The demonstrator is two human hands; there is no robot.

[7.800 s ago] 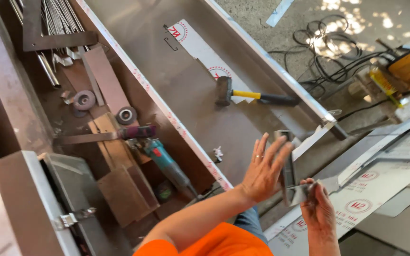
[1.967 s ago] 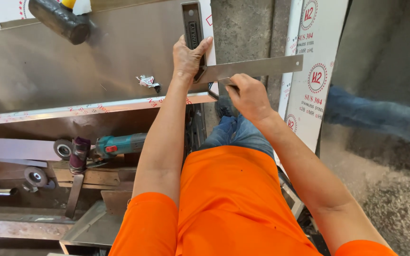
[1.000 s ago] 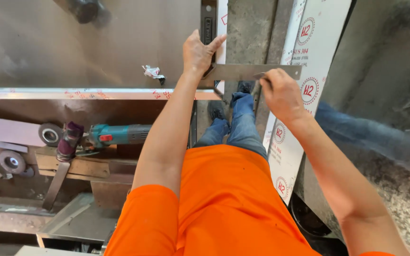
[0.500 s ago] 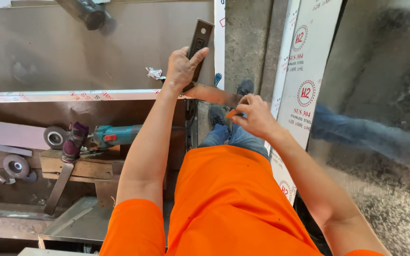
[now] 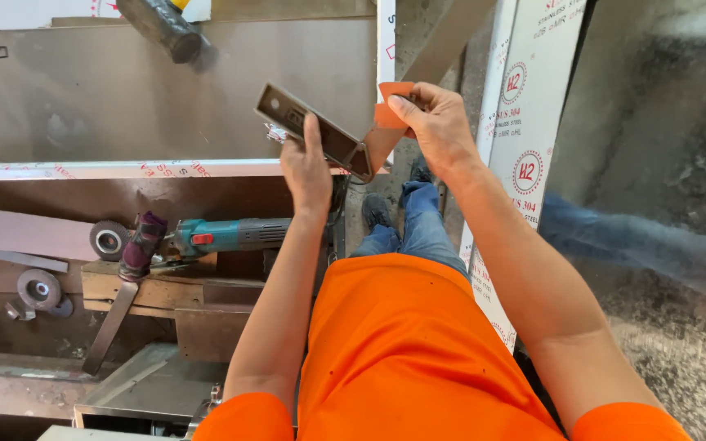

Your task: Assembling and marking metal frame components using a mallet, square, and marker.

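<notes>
My left hand (image 5: 307,167) grips the dark thick stock (image 5: 310,129) of a steel try square, held up in the air and tilted. The square's thin blade (image 5: 449,37) runs up and to the right from the corner. My right hand (image 5: 439,129) pinches a small orange piece (image 5: 391,104), perhaps abrasive paper, against the blade close to the corner. Both hands are in front of my orange shirt and above my jeans and shoes.
A large steel sheet (image 5: 124,90) lies at upper left with a black hammer head (image 5: 161,28) on it. Below it lie a teal angle grinder (image 5: 226,235), grinding discs (image 5: 109,239) and a wooden block (image 5: 165,292). A film-covered steel sheet with red marks (image 5: 525,122) stands to the right.
The square has come off the sheet's edge and been lifted and turned in my hands. My right hand has shifted to the blade near the corner, with an orange piece under its fingers.
</notes>
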